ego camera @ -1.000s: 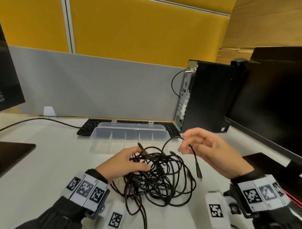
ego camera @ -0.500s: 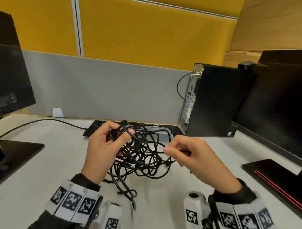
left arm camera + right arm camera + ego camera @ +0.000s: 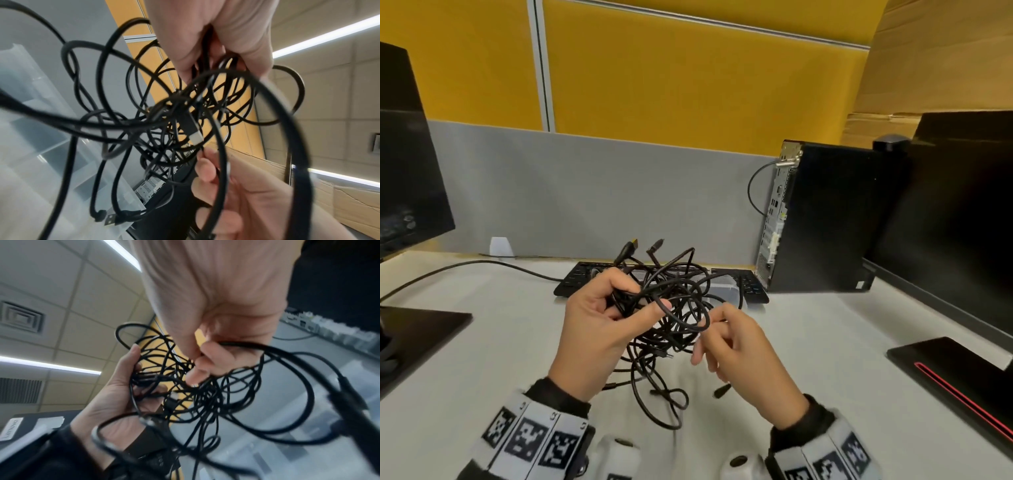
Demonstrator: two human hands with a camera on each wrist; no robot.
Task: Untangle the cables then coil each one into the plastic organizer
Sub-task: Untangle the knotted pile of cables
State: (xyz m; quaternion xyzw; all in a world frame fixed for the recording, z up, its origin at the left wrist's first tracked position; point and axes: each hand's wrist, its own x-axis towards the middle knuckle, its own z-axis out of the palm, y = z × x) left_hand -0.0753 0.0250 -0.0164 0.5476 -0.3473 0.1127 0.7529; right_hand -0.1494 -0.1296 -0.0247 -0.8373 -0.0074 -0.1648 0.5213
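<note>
A tangle of black cables (image 3: 674, 305) hangs above the white desk, its lower loops trailing down to the surface. My left hand (image 3: 645, 296) grips the upper left of the tangle, thumb and fingers curled round several strands (image 3: 205, 100). Just to its right, my right hand (image 3: 707, 322) pinches one strand between thumb and forefinger (image 3: 203, 350). Two plug ends stick up at the top of the bundle. The clear plastic organizer (image 3: 726, 286) lies behind the tangle and is mostly hidden; the left wrist view shows its empty compartments (image 3: 41, 146).
A black keyboard (image 3: 582, 279) sits behind the organizer. A PC tower (image 3: 825, 219) and a monitor (image 3: 962, 222) stand at the right, with a black base (image 3: 955, 373) near my right arm. Another monitor (image 3: 407, 188) and its base are at the left, with a cable (image 3: 465, 265) running across the desk.
The tangle has come up off the desk in my left hand. My right hand left the loose plug end and moved in to pinch a strand next to the bundle.
</note>
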